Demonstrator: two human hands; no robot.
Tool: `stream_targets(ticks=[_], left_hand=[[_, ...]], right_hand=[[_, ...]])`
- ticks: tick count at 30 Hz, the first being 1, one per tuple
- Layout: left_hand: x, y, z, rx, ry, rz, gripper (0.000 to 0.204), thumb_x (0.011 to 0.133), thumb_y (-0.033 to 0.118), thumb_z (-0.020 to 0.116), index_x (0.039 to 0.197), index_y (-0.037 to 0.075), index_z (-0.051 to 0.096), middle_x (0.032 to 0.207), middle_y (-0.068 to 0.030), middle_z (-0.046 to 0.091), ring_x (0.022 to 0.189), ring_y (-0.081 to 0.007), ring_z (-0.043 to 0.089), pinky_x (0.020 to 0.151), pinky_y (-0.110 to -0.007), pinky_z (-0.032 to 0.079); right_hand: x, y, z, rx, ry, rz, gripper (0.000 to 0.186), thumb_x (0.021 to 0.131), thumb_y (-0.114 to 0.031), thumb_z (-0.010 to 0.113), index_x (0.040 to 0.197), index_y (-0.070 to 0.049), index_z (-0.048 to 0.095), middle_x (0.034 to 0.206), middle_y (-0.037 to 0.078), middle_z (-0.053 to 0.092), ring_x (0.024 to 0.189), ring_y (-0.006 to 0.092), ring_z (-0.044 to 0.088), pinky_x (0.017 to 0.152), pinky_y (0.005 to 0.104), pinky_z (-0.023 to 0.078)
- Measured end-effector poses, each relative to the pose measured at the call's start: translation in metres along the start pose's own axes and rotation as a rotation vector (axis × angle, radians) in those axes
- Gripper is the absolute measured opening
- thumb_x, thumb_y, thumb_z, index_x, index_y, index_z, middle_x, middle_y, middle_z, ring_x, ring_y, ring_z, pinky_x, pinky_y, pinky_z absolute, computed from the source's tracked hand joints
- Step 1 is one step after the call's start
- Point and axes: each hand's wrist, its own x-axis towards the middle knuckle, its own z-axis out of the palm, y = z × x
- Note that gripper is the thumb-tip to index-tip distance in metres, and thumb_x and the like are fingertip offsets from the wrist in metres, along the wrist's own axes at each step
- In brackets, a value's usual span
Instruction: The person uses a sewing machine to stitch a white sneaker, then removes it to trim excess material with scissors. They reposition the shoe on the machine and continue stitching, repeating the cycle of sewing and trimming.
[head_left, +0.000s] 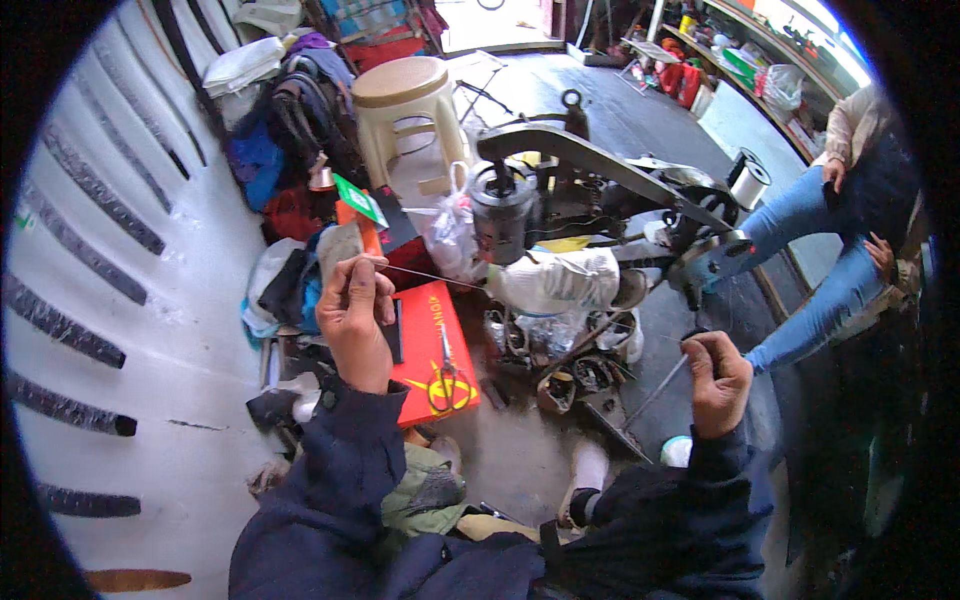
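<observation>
My left hand (358, 318) is closed in a pinch on a thin pale thread (430, 274), which stretches right toward a white shoe (560, 280). That shoe lies on its side by a dark cast-metal shoe-repair machine (610, 165), its opening toward the right. On the right side my right hand (718, 385) is closed around a thin grey rod-like tool (657, 391). A dark rounded end (694, 333) shows above the fingers, and the rod slants down to the left. Most of its grip is hidden in my fist.
Black-handled scissors (447, 380) lie on a red-orange box (428, 340). Behind are a beige stool (402, 110) and a plastic bag (455, 235). Small parts fill a tray (610, 415) below the machine. A person in jeans (810, 260) sits at right; cluttered shelves (745, 65) stand beyond.
</observation>
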Motion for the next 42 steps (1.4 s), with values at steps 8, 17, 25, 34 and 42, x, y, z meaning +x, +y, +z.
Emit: stream_targets(ticks=[8,17,25,34,42], left_hand=[[0.017,0.007,-0.037,-0.097,0.156,0.011,0.019,0.105,0.023,0.059,0.102,0.006,0.067,0.074,0.0005,0.062,0.052,-0.005,0.046,0.047,-0.021,0.034],[-0.007,0.025,-0.022,0.374,-0.085,0.237,0.019,0.103,0.018,0.058,0.096,0.003,0.068,0.08,-0.0018,0.067,0.061,-0.0059,0.05,0.052,-0.023,0.037],[-0.093,0.01,0.058,0.474,-1.018,0.492,0.026,0.073,0.001,0.076,0.096,0.011,0.074,0.069,-0.0067,0.06,0.062,-0.0287,0.062,0.057,-0.04,0.049],[-0.102,0.008,0.08,0.363,-0.763,0.256,0.019,0.084,-0.006,0.072,0.101,0.002,0.074,0.085,-0.0129,0.072,0.073,-0.0236,0.069,0.067,-0.03,0.054],[-0.1,0.008,0.079,0.242,-0.643,-0.058,0.014,0.087,-0.006,0.071,0.099,0.0,0.073,0.087,-0.0069,0.071,0.079,-0.0155,0.068,0.069,-0.028,0.053]], right_hand=[[0.001,0.013,-0.007,0.018,0.016,0.033,0.01,0.096,-0.005,0.063,0.09,0.003,0.065,0.074,0.006,0.066,0.069,0.0087,0.056,0.062,0.0263,0.045],[-0.004,0.015,-0.006,-0.099,-0.282,0.111,0.015,0.089,-0.009,0.069,0.098,0.002,0.072,0.083,0.015,0.072,0.077,0.0239,0.069,0.071,0.0344,0.053],[-0.004,-0.051,0.015,0.42,-0.452,-0.235,0.039,0.094,-0.021,0.067,0.124,0.004,0.063,0.126,0.021,0.067,0.116,0.0305,0.066,0.099,0.0385,0.049],[-0.023,-0.05,0.045,0.716,-0.579,0.323,0.026,0.098,-0.021,0.068,0.106,0.004,0.069,0.09,0.004,0.071,0.082,0.0093,0.061,0.076,0.027,0.051],[-0.021,-0.044,0.039,0.65,-0.514,0.295,0.022,0.098,-0.017,0.068,0.103,0.004,0.07,0.088,0.003,0.07,0.081,0.0078,0.06,0.075,0.0262,0.05]])
